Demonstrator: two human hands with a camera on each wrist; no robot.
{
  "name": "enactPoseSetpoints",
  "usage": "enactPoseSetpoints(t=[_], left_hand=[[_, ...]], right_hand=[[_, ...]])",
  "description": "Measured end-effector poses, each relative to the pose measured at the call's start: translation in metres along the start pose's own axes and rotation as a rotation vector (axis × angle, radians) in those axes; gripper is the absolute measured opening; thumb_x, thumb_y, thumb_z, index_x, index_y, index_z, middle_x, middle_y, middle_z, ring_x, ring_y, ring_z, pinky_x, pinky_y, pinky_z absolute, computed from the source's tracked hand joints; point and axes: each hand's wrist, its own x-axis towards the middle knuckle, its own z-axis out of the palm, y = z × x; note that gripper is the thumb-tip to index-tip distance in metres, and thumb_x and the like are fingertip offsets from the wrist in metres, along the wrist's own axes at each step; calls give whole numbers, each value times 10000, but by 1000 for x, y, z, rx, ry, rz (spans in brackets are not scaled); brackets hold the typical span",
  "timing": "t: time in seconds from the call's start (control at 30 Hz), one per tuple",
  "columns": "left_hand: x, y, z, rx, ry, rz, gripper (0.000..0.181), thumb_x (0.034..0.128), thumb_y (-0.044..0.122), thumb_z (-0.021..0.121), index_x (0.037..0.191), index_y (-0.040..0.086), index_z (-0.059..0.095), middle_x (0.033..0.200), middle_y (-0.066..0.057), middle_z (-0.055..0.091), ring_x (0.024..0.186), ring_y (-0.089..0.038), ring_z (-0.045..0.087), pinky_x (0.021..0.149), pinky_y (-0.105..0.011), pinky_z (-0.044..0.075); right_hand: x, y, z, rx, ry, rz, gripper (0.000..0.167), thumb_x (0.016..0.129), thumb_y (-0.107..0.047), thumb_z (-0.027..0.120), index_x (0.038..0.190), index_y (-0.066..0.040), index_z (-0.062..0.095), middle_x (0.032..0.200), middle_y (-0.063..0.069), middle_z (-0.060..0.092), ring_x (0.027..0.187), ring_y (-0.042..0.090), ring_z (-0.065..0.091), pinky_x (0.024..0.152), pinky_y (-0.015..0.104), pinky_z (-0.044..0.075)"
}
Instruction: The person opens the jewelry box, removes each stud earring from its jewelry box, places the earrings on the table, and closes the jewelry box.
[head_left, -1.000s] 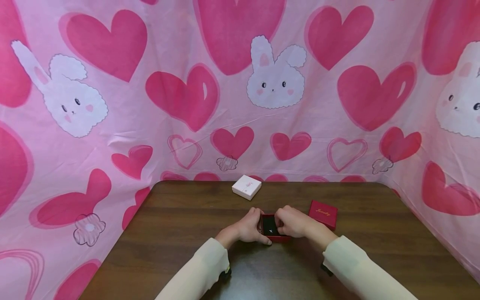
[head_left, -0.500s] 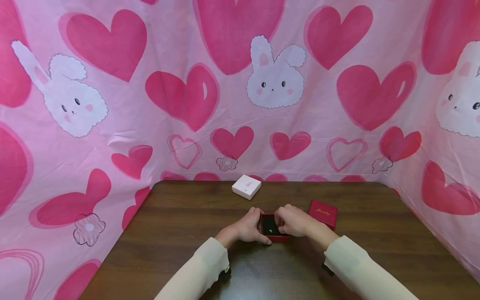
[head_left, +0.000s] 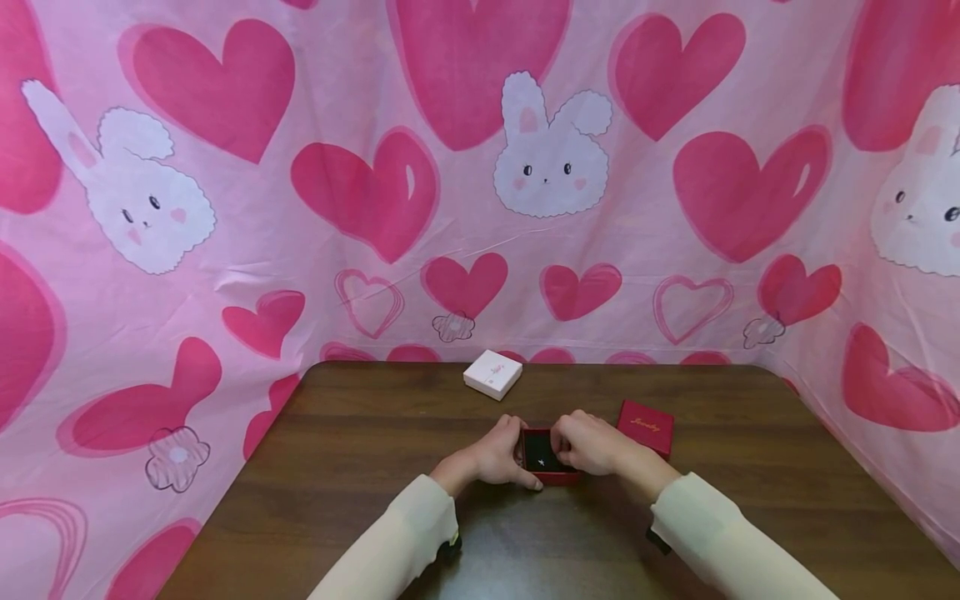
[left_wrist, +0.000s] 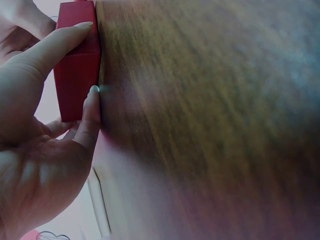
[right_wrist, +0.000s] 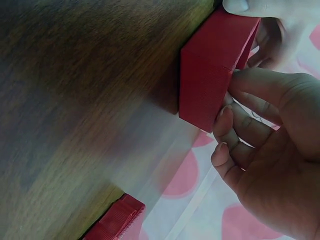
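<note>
A small red jewelry box [head_left: 558,478] without its lid stands mid-table, lined with a black insert [head_left: 538,450]. On that insert lies a tiny shiny piece of jewelry [head_left: 542,462], too small to make out. My left hand [head_left: 497,454] grips the box from the left, thumb [left_wrist: 75,34] on the near wall and fingers round the left side. Curled fingers of my right hand [head_left: 587,443] reach over the right rim, thumb and forefinger tips inside at the insert's right part. What those tips pinch, if anything, is hidden. Its other fingers [right_wrist: 223,122] bend beside the outer wall.
The red lid [head_left: 647,427] with gold lettering lies right of the box, partly behind my right wrist. A closed white gift box [head_left: 492,374] sits near the back edge of the brown wooden table [head_left: 390,417]. Pink heart-printed cloth [head_left: 375,108] hangs around the table.
My right hand shifts very slightly at the box's right rim. The left hand keeps its hold, and the box, lid and white box stay in place.
</note>
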Motion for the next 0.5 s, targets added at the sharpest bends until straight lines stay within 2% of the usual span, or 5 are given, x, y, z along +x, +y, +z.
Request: enactPoseSetpoints(t=[0.27, 0.5], left_hand=[[0, -1, 0, 12, 6, 8, 790, 733, 326, 939, 1297, 31, 471, 1110, -21, 443, 980, -137, 498, 899, -290, 462], [1, -2, 1, 3, 3, 3, 797, 737, 330, 936, 1310, 43, 463, 1133, -23, 446, 1006, -140, 501, 933, -305, 469]], right_hand=[[-2, 3, 2, 8, 34, -29, 106, 884, -48, 770, 815, -118, 730, 747, -49, 623, 687, 148, 576, 667, 325, 543], [-4, 4, 2, 0, 30, 14, 91, 877, -80, 788, 835, -139, 733, 801, -40, 625, 770, 181, 575, 758, 414, 564]])
